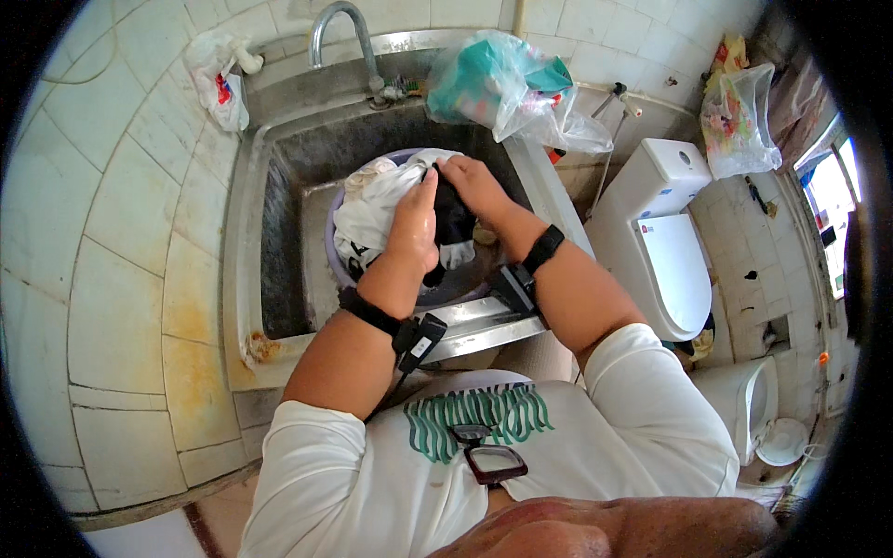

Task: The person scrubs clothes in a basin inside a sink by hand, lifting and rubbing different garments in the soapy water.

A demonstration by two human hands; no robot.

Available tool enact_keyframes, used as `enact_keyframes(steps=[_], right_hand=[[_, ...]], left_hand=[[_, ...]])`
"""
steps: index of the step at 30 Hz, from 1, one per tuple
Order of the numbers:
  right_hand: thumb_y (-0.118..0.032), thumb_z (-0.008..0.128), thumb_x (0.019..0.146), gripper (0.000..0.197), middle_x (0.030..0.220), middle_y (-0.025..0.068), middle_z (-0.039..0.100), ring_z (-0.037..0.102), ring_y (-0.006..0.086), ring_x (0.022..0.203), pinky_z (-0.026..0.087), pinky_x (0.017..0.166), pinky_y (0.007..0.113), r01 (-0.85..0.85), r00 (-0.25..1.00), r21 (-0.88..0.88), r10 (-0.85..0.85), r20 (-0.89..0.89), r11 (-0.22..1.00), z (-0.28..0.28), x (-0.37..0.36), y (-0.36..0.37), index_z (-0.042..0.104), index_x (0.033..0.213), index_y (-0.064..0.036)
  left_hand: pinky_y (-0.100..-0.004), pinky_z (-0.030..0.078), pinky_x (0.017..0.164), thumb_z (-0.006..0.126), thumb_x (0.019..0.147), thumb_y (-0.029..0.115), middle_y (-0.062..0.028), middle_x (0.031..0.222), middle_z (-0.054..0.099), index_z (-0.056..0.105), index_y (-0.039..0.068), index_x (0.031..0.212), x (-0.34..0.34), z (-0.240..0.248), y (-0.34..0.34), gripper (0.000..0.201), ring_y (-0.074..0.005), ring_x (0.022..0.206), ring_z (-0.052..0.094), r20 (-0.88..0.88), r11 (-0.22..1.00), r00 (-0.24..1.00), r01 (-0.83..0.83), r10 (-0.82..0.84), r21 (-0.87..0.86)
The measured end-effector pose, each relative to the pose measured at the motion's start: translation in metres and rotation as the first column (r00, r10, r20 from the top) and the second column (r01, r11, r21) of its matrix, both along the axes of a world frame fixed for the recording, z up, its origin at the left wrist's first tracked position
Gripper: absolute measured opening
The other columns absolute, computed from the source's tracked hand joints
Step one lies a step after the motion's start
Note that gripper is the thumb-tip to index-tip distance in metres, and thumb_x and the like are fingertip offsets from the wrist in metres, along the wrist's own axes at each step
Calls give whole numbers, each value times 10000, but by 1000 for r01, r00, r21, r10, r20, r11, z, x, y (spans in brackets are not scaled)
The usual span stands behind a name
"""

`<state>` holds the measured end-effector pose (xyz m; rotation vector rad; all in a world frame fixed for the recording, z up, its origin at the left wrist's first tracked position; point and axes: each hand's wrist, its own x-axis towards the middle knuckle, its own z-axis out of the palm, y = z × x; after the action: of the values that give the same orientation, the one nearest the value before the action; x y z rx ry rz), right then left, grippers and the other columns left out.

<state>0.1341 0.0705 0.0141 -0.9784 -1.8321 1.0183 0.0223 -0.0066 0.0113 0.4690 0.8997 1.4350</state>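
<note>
A purple basin stands inside the metal sink, heaped with wet-looking laundry. White cloth with some black print fills its left side. Between my two hands lies a black cloth with a pale grey-white part at its lower end. My left hand is closed against the left edge of the black cloth, with most fingers out of sight. At the cloth's upper right, my right hand grips it with bent fingers. The hands are close together over the basin, fingertips nearly meeting at the top.
The metal sink has a curved faucet at its back. Filled plastic bags rest on the back right corner. Another bag hangs on the left wall. A white toilet stands to the right, beside a hanging bag.
</note>
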Motion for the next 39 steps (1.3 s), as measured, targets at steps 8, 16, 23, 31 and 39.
enact_keyframes(steps=[8,16,23,31,39], right_hand=[[-188,619,854,282,988,14,567,528,113,904,423,770,250,-209,938,-416,61,-340,885,14,4,-3,533,1099,-78],[-27,709,724,469,984,29,609,565,118,914,443,817,247,-374,927,-299,348,-139,878,16,6,-7,549,1163,7],[-93,616,829,233,910,27,629,572,112,810,456,734,262,-225,915,-269,108,-388,936,9,8,1,597,1049,-21],[-152,563,895,239,986,57,602,561,150,873,450,740,287,-266,714,-382,-85,-695,885,20,7,-4,530,1102,-38],[-68,609,842,296,986,61,598,559,157,904,458,793,294,14,935,-65,-37,-353,998,3,2,6,530,1123,-22]], left_hand=[[-355,454,807,577,875,136,-95,1035,532,433,54,1149,-20,8,3,320,-201,945,536,-41,964,971,-228,236,134],[-307,428,829,579,810,20,-52,1022,564,509,62,1068,-19,14,1,271,-182,944,539,-75,936,984,-129,162,328],[-303,452,726,499,641,-85,-94,948,544,485,-24,1111,-13,8,1,474,-227,831,542,-383,989,922,-3,60,147],[-340,451,770,581,837,188,-158,972,612,558,-10,1131,-16,-21,9,356,-243,853,585,-644,979,737,155,-203,-130],[-388,474,772,583,882,272,-56,1040,601,544,78,1157,-10,-1,5,339,-223,913,592,-67,996,994,79,-81,-31]])
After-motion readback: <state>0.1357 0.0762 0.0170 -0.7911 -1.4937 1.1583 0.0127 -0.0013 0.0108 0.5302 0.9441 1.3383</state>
